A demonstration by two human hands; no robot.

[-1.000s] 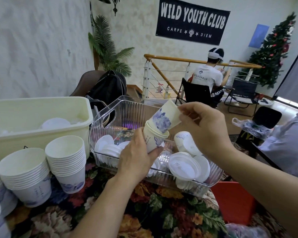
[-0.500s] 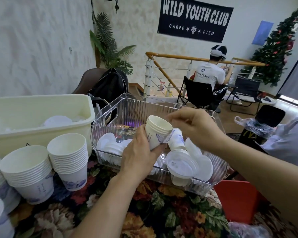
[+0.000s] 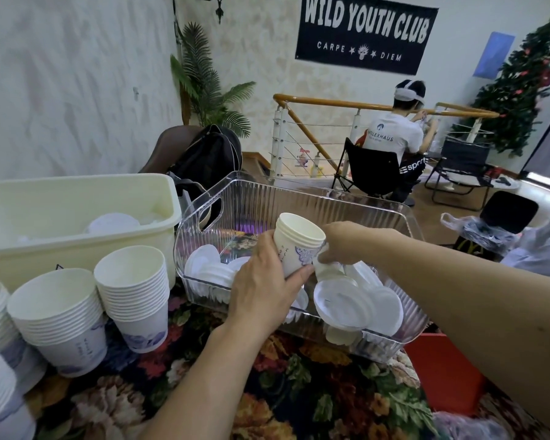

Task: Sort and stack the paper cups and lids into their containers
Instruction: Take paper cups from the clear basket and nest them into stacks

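Where the clear ribbed bin (image 3: 404, 336) sits on the floral tablecloth (image 3: 299, 392), held over its near wall by the left hand (image 3: 261, 287) — a short nest of paper cups (image 3: 296, 244), upright and tilted slightly right, fingers wrapped round the lower part, thumb tip pressed under the blue print. Several rims stacked at the mouth. Just beside it, touching its right side, the right hand (image 3: 343, 242), reaching down into the bin with fingers curled; closed on something white among the lids, though exactly what cannot be told. Inside the bin, loose white lids (image 3: 346, 303) piled at the right end and another cluster of lids (image 3: 208, 268) at the left end, with bare bottom showing between. To the left of the bin, touching it or nearly so, a cream plastic tub (image 3: 77, 249) with a few white lids lying in it. In front of the tub, on the cloth, two tall stacks of cups (image 3: 134, 290) standing upright side by side — more stacks cut off at the left edge. Beyond the table, a seated person (image 3: 394, 138) facing away near a wooden railing (image 3: 378, 106), under a dark banner (image 3: 362, 33).
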